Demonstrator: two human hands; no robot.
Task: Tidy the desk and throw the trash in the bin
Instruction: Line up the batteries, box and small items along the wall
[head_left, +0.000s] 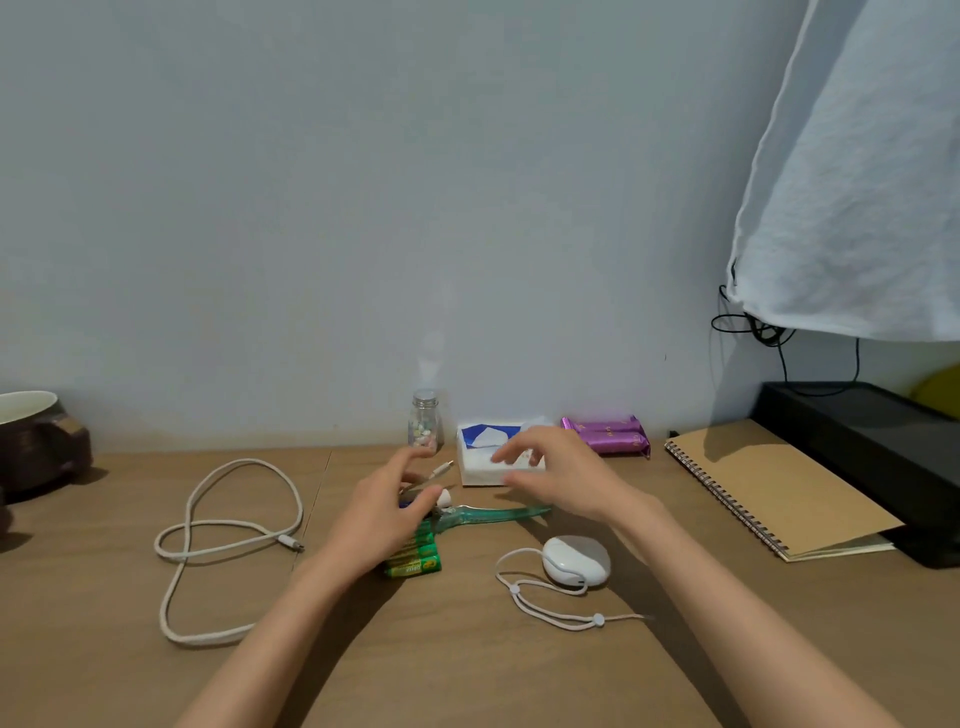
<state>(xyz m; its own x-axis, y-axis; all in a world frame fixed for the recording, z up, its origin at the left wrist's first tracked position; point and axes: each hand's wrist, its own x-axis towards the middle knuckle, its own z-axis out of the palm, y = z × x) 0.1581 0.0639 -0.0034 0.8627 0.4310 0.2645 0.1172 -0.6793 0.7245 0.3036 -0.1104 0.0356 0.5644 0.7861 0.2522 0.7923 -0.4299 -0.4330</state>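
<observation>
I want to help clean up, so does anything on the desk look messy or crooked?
Yes. The white cable sprawls in loose loops across the left of the desk instead of being coiled. The spiral notebook lies at a slant, its near corner against the black tray. Nothing looks spilled or broken.

Nothing can be read with certainty. The green batteries (415, 564) carry yellow lettering and a round yellow logo, upside down and too blurred to make out. The purple packets (608, 435) bear small gold marks, too small to read. The tissue pack (485, 460) shows no legible print.
</observation>
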